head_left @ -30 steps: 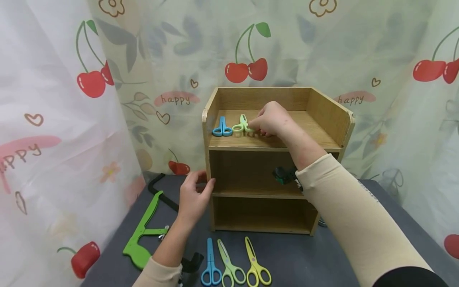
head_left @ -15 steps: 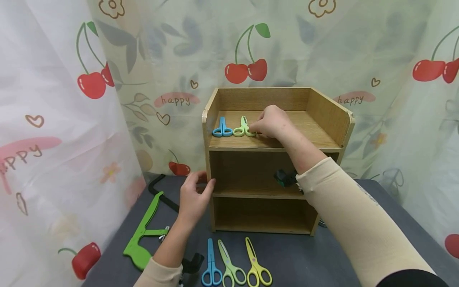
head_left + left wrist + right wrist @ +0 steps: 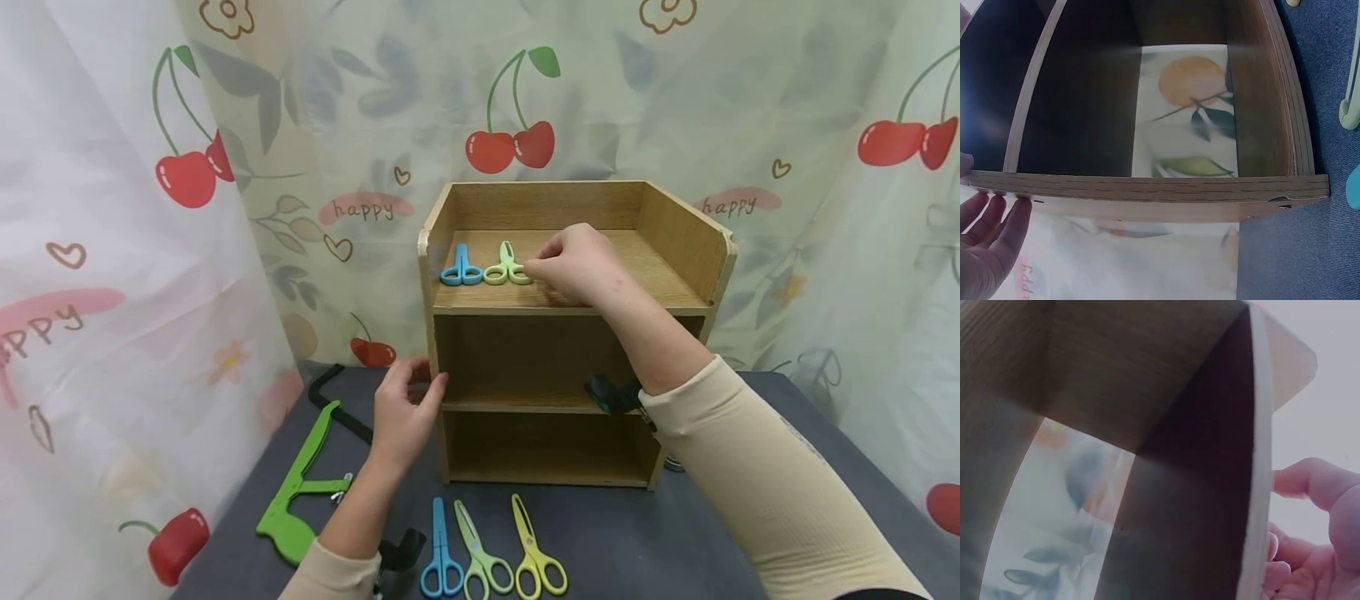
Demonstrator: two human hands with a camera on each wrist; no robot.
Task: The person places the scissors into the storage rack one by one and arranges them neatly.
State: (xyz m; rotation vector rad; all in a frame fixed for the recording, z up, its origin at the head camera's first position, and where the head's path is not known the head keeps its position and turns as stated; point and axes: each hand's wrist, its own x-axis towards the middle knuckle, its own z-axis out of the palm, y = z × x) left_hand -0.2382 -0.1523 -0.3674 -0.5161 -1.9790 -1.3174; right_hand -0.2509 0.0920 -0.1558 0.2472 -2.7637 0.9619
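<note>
My left hand [image 3: 403, 410] grips the left side panel of a wooden shelf unit [image 3: 546, 312], its thumb at the front edge and its fingertips against the outer face. On the top board lie small blue scissors [image 3: 462, 268] and, to their right, small light green scissors [image 3: 505, 265]. At the right handle ring of the green pair is my right hand [image 3: 579, 262], its fingertips beside or just touching the ring. The right wrist view shows thumb and fingers apart [image 3: 1310, 478], their tips partly hidden behind the board.
On the dark table before the unit lie larger blue scissors [image 3: 441, 554], light green scissors [image 3: 482, 554] and yellow scissors [image 3: 534, 554]. A green tool with a lever [image 3: 300, 492] and a black bent bar [image 3: 352, 421] lie left. A patterned curtain [image 3: 360, 100] surrounds the table.
The small green scissors shifted slightly right and toward me, then stayed in place. My right hand and forearm have since moved a little right, off the handle. My left hand has stayed put.
</note>
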